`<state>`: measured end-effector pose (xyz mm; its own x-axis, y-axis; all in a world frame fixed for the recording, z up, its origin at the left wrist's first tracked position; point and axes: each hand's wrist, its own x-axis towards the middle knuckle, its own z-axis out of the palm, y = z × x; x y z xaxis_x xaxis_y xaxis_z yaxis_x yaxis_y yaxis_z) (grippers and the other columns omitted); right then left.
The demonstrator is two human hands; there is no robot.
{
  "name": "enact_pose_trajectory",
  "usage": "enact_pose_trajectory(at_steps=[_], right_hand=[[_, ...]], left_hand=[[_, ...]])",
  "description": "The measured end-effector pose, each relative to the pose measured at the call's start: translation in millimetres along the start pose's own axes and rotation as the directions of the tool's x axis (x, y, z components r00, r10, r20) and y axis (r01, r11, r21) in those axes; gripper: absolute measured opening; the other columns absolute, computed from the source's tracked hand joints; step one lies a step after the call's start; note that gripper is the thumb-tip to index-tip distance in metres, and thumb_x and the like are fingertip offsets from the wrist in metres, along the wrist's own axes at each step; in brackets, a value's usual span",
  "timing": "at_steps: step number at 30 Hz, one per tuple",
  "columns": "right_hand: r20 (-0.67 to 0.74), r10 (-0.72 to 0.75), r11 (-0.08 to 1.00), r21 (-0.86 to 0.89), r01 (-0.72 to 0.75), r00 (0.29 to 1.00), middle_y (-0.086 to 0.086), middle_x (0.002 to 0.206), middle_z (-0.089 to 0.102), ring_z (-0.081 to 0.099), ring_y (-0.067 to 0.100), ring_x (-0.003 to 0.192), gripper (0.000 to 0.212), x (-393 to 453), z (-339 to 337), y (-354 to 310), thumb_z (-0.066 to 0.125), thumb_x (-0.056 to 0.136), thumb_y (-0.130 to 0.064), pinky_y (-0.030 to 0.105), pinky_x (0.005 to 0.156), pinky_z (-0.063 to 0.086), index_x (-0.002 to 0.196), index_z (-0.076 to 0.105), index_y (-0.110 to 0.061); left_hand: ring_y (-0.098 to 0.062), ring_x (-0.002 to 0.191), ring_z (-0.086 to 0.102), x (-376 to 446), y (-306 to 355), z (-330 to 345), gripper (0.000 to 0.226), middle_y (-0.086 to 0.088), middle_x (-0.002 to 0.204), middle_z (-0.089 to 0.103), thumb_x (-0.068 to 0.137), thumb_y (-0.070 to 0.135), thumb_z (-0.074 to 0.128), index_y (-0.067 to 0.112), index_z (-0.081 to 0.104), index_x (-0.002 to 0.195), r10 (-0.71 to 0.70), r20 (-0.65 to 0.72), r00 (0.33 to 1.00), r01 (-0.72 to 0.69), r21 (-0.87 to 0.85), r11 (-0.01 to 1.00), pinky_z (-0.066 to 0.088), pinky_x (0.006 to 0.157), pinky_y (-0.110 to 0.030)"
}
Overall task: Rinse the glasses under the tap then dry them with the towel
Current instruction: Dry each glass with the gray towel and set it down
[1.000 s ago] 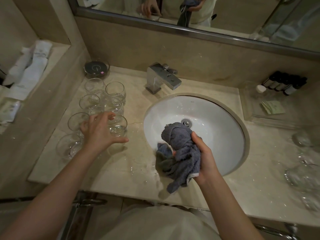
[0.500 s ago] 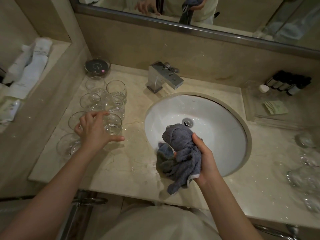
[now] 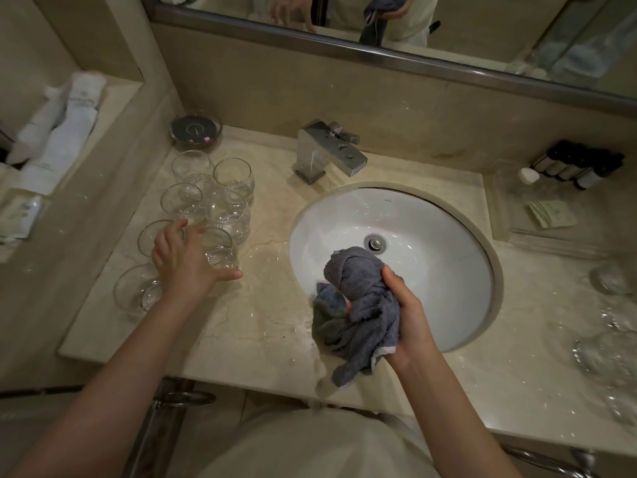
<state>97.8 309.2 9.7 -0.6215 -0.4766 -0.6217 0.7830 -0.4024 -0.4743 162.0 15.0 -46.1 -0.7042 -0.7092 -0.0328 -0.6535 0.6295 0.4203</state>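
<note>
Several clear stemless glasses (image 3: pixel 231 181) stand in a cluster on the marble counter left of the sink (image 3: pixel 431 229). My left hand (image 3: pixel 182 260) wraps the nearest-right glass (image 3: pixel 222 251) of that cluster; the glass stands upright on the counter, fingers over its far rim and thumb by its base. My right hand (image 3: pixel 406 315) grips a bunched grey towel (image 3: pixel 358 305) over the sink's front-left rim. The chrome tap (image 3: pixel 327 150) stands behind the basin with no water running. More glasses (image 3: pixel 613 357) lie blurred at the right edge.
A round glass dish (image 3: pixel 195 131) sits behind the left glasses. A clear tray (image 3: pixel 537 232) at the back right holds dark small bottles (image 3: pixel 582 167) and a paper sachet. Rolled white towels (image 3: pixel 69 125) lie on the left ledge. Water drops speckle the counter (image 3: pixel 262 326). A mirror spans the wall.
My left hand has slid a little to the left with the glass, closer to the other glasses. The right hand and towel have hardly moved.
</note>
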Motion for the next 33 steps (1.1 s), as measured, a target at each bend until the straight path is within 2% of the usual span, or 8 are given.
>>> enact_pose_trajectory(at_steps=[8, 12, 14, 16, 20, 24, 28, 33], right_hand=[[0.017, -0.007, 1.0, -0.019, 0.007, 1.0, 0.03, 0.14, 0.046, 0.04, 0.046, 0.134, 0.094, 4, -1, 5, 0.089, 0.058, -0.043, 0.058, 0.116, 0.022, 0.135, 0.052, -0.001], [0.005, -0.04, 0.999, 0.016, 0.04, 0.999, 0.028, 0.122, 0.062, 0.06, 0.042, 0.114, 0.069, 2, -4, 5, 0.09, 0.057, -0.038, 0.052, 0.108, 0.039, 0.113, 0.07, -0.003], [-0.006, -0.06, 0.998, 0.005, 0.06, 0.998, 0.022, 0.093, 0.072, 0.072, 0.031, 0.08, 0.032, -5, 0, 1, 0.07, 0.08, -0.036, 0.039, 0.08, 0.059, 0.082, 0.079, -0.005], [-0.019, -0.067, 0.997, 0.046, 0.068, 0.998, 0.017, 0.077, 0.072, 0.072, 0.025, 0.064, 0.052, -9, -2, -1, 0.047, 0.095, -0.034, 0.033, 0.059, 0.06, 0.066, 0.077, -0.004], [-0.084, -0.085, 0.992, 0.084, 0.092, 0.993, 0.018, 0.084, 0.072, 0.071, 0.027, 0.07, 0.042, -19, -16, -7, 0.048, 0.094, -0.036, 0.036, 0.059, 0.06, 0.09, 0.074, -0.003], [-0.177, -0.159, 0.968, 0.164, 0.189, 0.971, 0.011, 0.062, 0.066, 0.062, 0.02, 0.047, 0.041, -37, -40, -21, 0.051, 0.092, -0.035, 0.024, 0.047, 0.052, 0.072, 0.073, -0.006], [-0.3, -0.216, 0.934, 0.213, 0.286, 0.929, 0.01, 0.065, 0.065, 0.061, 0.019, 0.049, 0.033, -58, -78, -33, 0.056, 0.087, -0.039, 0.024, 0.05, 0.052, 0.092, 0.065, -0.008], [-0.409, -0.265, 0.881, 0.264, 0.392, 0.873, 0.009, 0.064, 0.06, 0.058, 0.018, 0.05, 0.033, -91, -124, -49, 0.06, 0.078, -0.04, 0.025, 0.054, 0.05, 0.074, 0.074, -0.01]], left_hand=[[-0.035, 0.141, 0.02, 0, -1, -1, 0.113, -0.015, 0.151, 0.03, 0.044, 0.045, 0.094, 0.01, 0.046, 0.141, 0.015, 0.029, 0.999, -0.014, -0.022, 1.0, 0.015, 0.116, -0.048], [-0.034, 0.137, 0.024, 0, 11, -14, 0.105, -0.015, 0.147, 0.034, 0.049, 0.041, 0.094, 0.013, 0.047, 0.139, 0.075, -0.002, 0.997, -0.074, -0.191, 0.979, 0.018, 0.117, -0.042], [-0.031, 0.135, 0.028, -2, 25, -24, 0.092, -0.013, 0.143, 0.038, 0.057, 0.035, 0.092, 0.014, 0.05, 0.135, 0.152, -0.019, 0.988, -0.15, -0.312, 0.938, 0.024, 0.114, -0.036], [-0.024, 0.133, 0.034, -4, 43, -29, 0.076, -0.007, 0.138, 0.045, 0.066, 0.033, 0.088, 0.017, 0.053, 0.131, 0.212, 0.007, 0.977, -0.189, -0.421, 0.887, 0.027, 0.109, -0.03], [-0.012, 0.117, 0.055, -13, 91, -23, 0.044, 0.007, 0.122, 0.059, 0.079, 0.035, 0.077, 0.025, 0.058, 0.117, 0.327, 0.148, 0.933, -0.172, -0.616, 0.769, 0.043, 0.101, -0.033], [-0.012, 0.106, 0.06, -32, 139, 2, 0.036, 0.007, 0.116, 0.063, 0.082, 0.028, 0.076, 0.023, 0.06, 0.113, 0.434, 0.274, 0.858, -0.164, -0.654, 0.738, 0.049, 0.094, -0.033], [-0.011, 0.102, 0.062, -54, 186, 36, 0.031, 0.01, 0.109, 0.065, 0.081, 0.028, 0.077, 0.027, 0.061, 0.108, 0.532, 0.383, 0.755, -0.178, -0.662, 0.728, 0.05, 0.09, -0.029], [-0.01, 0.105, 0.062, -87, 245, 74, 0.03, 0.008, 0.114, 0.065, 0.085, 0.033, 0.073, 0.027, 0.062, 0.112, 0.611, 0.494, 0.619, -0.189, -0.662, 0.726, 0.049, 0.093, -0.028]])
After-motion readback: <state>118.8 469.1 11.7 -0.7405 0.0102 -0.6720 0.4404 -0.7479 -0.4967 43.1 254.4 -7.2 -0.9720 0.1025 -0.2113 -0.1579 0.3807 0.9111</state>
